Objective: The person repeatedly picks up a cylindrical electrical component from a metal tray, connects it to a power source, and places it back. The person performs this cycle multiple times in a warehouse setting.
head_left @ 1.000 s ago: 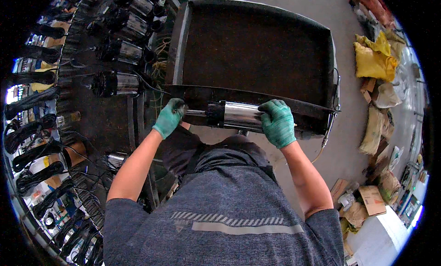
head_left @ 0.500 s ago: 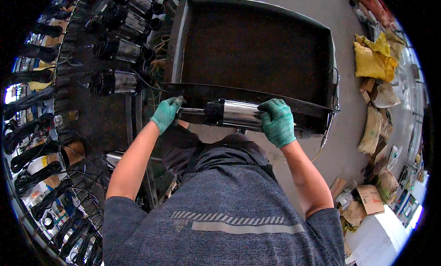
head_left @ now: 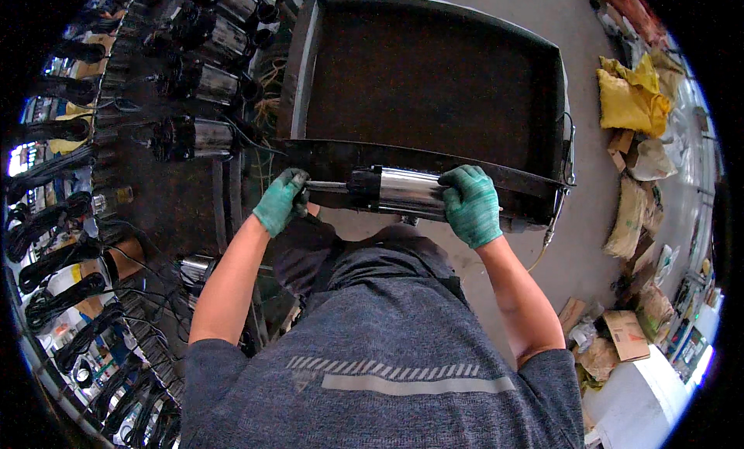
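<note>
A: How far along, pls?

B: Midway, I'd judge. Shiny silver metal cylinder with black end [head_left: 409,190] lies lengthwise by the near edge of the dark, rectangular, raised-rim metal tabletop [head_left: 304,85]; slim silver metal rod [head_left: 329,187] in line w/ that black end.

A: Hands?

B: Green-gloved L hand [head_left: 280,203] curled closed at the rod's outer tip; green-gloved R hand [head_left: 471,205] wrapped over the cyl's RH end, fingers bent.

A: Done vs. left?

B: Lining-up's done; release isn't, both hands on. Can't tell how firmly they're joined.
</note>
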`<state>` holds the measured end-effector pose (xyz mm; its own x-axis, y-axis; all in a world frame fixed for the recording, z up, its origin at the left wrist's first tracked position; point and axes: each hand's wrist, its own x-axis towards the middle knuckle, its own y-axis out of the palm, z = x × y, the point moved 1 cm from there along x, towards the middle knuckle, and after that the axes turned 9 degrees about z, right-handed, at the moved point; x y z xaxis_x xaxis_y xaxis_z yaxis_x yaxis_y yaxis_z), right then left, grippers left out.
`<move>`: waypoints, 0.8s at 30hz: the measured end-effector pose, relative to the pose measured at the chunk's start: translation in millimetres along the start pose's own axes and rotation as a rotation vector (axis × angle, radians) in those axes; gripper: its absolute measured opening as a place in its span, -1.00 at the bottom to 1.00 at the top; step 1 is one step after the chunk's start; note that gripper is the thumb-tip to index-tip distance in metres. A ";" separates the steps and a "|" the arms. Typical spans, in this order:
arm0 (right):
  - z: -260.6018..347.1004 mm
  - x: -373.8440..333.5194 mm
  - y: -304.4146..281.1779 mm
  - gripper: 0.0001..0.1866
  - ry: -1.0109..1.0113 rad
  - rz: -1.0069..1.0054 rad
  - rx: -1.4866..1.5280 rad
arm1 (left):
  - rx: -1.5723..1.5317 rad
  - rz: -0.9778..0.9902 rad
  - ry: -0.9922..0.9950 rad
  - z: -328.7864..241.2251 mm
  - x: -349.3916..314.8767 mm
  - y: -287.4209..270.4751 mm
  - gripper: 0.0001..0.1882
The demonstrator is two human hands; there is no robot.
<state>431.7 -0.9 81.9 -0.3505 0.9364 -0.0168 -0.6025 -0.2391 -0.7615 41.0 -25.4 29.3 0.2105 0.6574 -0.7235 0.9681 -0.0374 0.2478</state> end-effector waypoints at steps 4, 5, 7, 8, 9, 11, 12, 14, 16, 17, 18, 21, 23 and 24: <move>0.4 0.1 0.5 -0.88 0.007 0.007 0.006 | -0.050 -0.030 0.039 10.5 -6.3 -4.8 -0.76; 1.1 -0.1 -0.1 -0.88 0.013 0.006 0.008 | 0.004 -0.039 0.025 5.0 -8.3 -2.7 -0.76; 2.7 -0.5 -1.5 -0.88 0.025 0.006 0.012 | 0.116 -0.067 0.000 1.1 -5.2 -4.9 -0.73; 3.0 0.5 -1.6 -0.88 0.022 0.007 0.007 | 0.174 -0.090 -0.006 0.1 -1.3 -12.8 -0.70; 2.8 0.5 -1.1 -0.88 0.022 0.010 0.005 | 0.232 -0.115 -0.017 -0.1 2.2 -22.3 -0.66; 1.9 0.2 0.0 -0.88 0.028 0.014 0.003 | 0.194 -0.202 -0.013 -2.5 7.9 -36.2 -0.57; 1.1 -0.3 0.7 -0.88 0.035 0.014 0.002 | 0.218 -0.230 0.024 -8.5 8.4 -36.8 -0.56; 2.4 0.5 0.8 -0.88 0.032 0.015 0.007 | 0.263 -0.332 0.080 -6.8 24.6 -59.3 -0.54; 0.7 -0.8 1.3 -0.88 0.029 0.013 0.021 | 0.289 -0.367 0.108 -16.8 36.5 -70.9 -0.53; 0.0 -1.1 1.2 -0.88 0.030 0.013 0.018 | 0.302 -0.379 0.124 -19.5 39.8 -72.8 -0.52; -1.2 -1.4 1.6 -0.88 0.032 0.012 0.015 | 0.387 -0.460 0.134 -19.7 40.3 -74.1 -0.54; 0.3 -0.9 1.6 -0.87 0.036 -0.004 0.016 | 0.643 -0.712 0.167 -22.1 39.9 -79.7 -0.60; 3.6 0.9 1.7 -0.88 0.020 -0.005 0.020 | 0.224 -0.586 0.295 -5.1 51.0 -112.0 -0.73; 2.6 0.6 1.0 -0.88 0.021 -0.006 0.016 | 0.009 -0.528 0.339 -18.1 46.3 -93.4 -0.75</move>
<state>429.0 -1.3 82.8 -0.3319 0.9430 -0.0255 -0.6162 -0.2372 -0.7511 -42.2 22.2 -15.6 -0.3503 0.7910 -0.5017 0.9310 0.3526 -0.0940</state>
